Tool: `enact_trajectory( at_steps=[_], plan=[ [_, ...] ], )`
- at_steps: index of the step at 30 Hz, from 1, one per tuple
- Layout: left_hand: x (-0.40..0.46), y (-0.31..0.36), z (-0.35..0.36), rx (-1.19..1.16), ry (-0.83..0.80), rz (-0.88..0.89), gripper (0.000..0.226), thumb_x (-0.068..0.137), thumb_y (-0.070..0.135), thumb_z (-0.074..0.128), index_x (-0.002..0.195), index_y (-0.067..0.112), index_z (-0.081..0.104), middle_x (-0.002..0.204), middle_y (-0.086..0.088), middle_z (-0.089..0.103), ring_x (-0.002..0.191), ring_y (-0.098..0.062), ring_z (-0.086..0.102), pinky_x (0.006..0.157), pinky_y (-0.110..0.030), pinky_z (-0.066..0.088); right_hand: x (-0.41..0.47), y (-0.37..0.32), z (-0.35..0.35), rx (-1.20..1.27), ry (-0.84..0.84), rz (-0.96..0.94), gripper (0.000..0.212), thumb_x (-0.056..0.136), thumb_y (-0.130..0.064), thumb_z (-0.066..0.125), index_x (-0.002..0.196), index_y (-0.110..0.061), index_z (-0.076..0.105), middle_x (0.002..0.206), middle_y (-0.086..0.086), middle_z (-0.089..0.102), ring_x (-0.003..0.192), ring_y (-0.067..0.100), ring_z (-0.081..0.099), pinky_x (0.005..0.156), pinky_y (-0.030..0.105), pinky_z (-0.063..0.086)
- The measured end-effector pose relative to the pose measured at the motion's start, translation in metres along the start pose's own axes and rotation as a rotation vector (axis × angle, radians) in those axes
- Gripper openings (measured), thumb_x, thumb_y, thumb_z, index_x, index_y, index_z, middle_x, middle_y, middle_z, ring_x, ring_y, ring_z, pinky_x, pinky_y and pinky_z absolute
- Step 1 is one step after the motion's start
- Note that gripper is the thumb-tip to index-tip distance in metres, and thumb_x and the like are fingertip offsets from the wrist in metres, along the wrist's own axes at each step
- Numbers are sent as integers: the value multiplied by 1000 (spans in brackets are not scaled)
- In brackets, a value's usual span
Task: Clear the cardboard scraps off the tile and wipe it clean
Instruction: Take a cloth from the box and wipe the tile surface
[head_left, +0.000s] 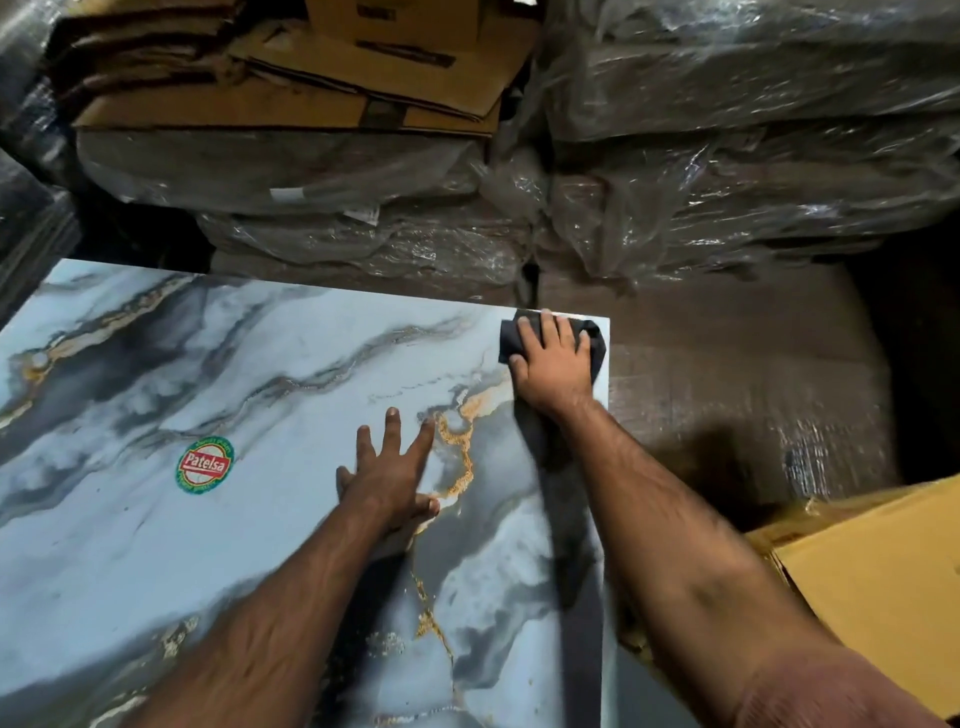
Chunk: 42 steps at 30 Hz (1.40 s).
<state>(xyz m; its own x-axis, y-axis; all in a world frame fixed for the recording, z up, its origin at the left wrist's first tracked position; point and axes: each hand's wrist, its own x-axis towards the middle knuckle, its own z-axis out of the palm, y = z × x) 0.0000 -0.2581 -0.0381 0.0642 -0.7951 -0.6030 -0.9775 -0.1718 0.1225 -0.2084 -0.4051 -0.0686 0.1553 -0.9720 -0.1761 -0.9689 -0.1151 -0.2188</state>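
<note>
A large glossy tile (249, 374) with blue, grey and gold marbling fills the lower left. A round red and green sticker (205, 464) sits on it. My right hand (551, 364) presses flat on a dark cloth (596, 338) at the tile's far right corner. My left hand (390, 470) lies flat on the tile's middle, fingers spread, holding nothing. No cardboard scraps show on the tile's surface.
Plastic-wrapped stacks (727, 171) rise behind and to the right of the tile. Flattened brown cardboard boxes (332, 78) lie on the back left stack. A yellow cardboard box (883, 582) stands at the lower right, beside the tile's right edge.
</note>
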Motion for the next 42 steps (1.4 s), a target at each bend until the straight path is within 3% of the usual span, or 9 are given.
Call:
enact_trajectory(
  at_steps=[8, 14, 19, 22, 26, 29, 33, 39, 42],
  plan=[
    [-3, 1, 2, 24, 21, -10, 103, 85, 47, 68, 149, 45, -13, 158, 2, -32, 146, -39, -19, 109, -66, 19, 12, -39, 16, 46, 162, 194, 63, 97, -42, 42, 154, -23, 25, 163, 12, 16, 150, 32, 10, 118, 56, 7],
    [-5, 2, 2, 51, 46, -30, 103, 84, 50, 68, 150, 44, -11, 159, 1, -29, 146, -40, -17, 110, -63, 21, 22, -81, 17, 49, 6, -229, 62, 97, -43, 43, 154, -27, 26, 164, 7, 15, 151, 26, 7, 120, 51, 3],
    [-5, 0, 6, 25, 66, -15, 105, 83, 50, 68, 149, 45, -13, 159, 1, -28, 147, -39, -17, 111, -64, 19, 18, -56, 24, 22, 206, 157, 62, 98, -44, 41, 154, -23, 26, 163, 10, 17, 150, 29, 11, 118, 56, 7],
    [-1, -4, 9, 40, 64, -18, 106, 83, 52, 68, 149, 45, -14, 159, 1, -29, 146, -39, -18, 111, -65, 18, 19, -62, 22, 14, 148, 173, 61, 99, -42, 40, 155, -24, 22, 164, 11, 12, 150, 30, 7, 118, 57, 4],
    [-3, -2, 8, 43, 63, -31, 106, 81, 53, 68, 149, 45, -13, 159, 2, -27, 147, -39, -17, 110, -64, 19, 5, -82, 23, -11, 27, -187, 61, 98, -43, 41, 154, -28, 24, 164, 7, 13, 151, 27, 6, 118, 55, 5],
    [-8, 0, 4, 31, 69, -35, 109, 82, 54, 67, 152, 34, -14, 160, 4, -26, 148, -36, -15, 112, -62, 19, -6, -80, 22, -24, 0, -263, 60, 98, -44, 42, 154, -28, 25, 164, 5, 13, 151, 26, 6, 118, 55, 4],
    [-18, -8, -1, 50, 68, -15, 114, 81, 58, 66, 153, 25, -15, 161, -3, -22, 149, -32, -10, 114, -57, 22, -5, -66, 15, -7, -6, -166, 60, 97, -50, 39, 153, -34, 25, 164, 3, 14, 150, 24, 6, 116, 59, 0],
    [-52, -52, 19, 83, -39, -22, 110, 82, 56, 67, 151, 39, -17, 156, -4, -35, 148, -29, -20, 114, -63, 14, 10, -78, 8, -49, -42, -58, 67, 88, -57, 37, 151, -41, 20, 152, 10, 22, 139, 32, 17, 106, 69, 11],
    [-53, -55, 23, 77, 7, -4, 106, 84, 56, 65, 152, 38, -15, 157, -4, -33, 148, -28, -20, 114, -63, 13, 2, -82, 13, -44, -63, -42, 64, 91, -55, 34, 152, -41, 19, 159, 11, 13, 146, 30, 8, 107, 69, 6]
  ],
)
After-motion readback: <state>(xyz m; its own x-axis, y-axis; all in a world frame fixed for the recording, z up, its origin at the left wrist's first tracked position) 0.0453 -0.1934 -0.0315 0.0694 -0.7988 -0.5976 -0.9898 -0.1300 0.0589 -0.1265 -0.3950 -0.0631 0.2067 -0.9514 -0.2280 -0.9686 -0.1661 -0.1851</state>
